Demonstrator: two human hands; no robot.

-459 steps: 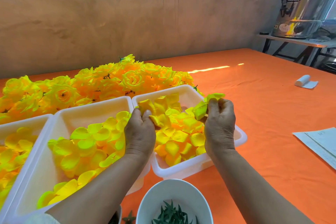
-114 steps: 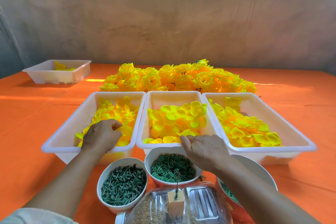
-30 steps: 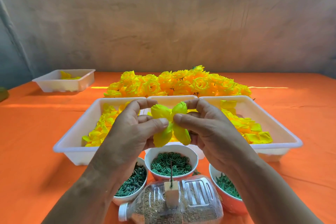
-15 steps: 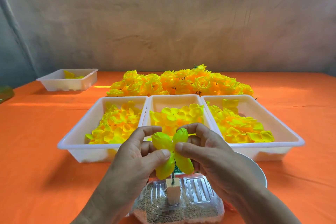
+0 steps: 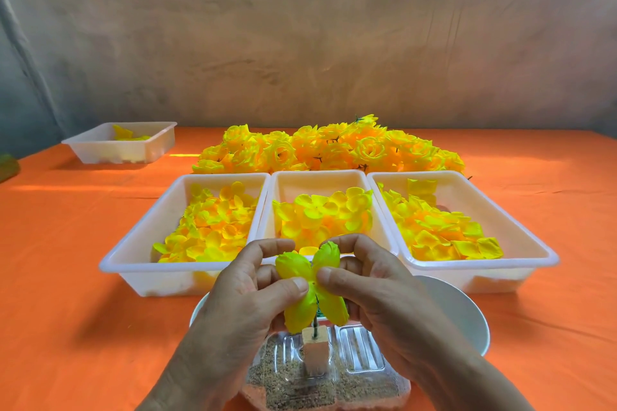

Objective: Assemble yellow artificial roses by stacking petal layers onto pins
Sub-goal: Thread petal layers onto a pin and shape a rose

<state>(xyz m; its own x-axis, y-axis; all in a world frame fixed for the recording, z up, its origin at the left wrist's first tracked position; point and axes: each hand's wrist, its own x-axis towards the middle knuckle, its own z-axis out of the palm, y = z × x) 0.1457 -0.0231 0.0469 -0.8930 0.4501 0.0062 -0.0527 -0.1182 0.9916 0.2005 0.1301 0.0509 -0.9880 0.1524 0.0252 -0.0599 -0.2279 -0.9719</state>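
Observation:
A yellow four-lobed petal layer (image 5: 312, 290) sits low over a thin green pin (image 5: 315, 324) that stands in a small wooden block (image 5: 314, 347) on a sand-filled clear bottle (image 5: 360, 377). My left hand (image 5: 240, 297) pinches the layer's left side with thumb and forefinger. My right hand (image 5: 370, 287) pinches its right side the same way. The pin's top is hidden behind the petals. Three white trays of loose yellow petals stand behind: left (image 5: 133, 260), middle (image 5: 317, 177), right (image 5: 534, 250).
A heap of finished yellow roses (image 5: 327, 150) lies behind the trays. A smaller white tray (image 5: 157, 147) stands at the far left. White bowls (image 5: 467, 314) are partly hidden behind my hands. The orange tablecloth (image 5: 66, 260) covers the table up to a grey wall.
Both hands have brought the petal layer down from in front of the trays onto the pin above the wooden block. The view has tilted down slightly.

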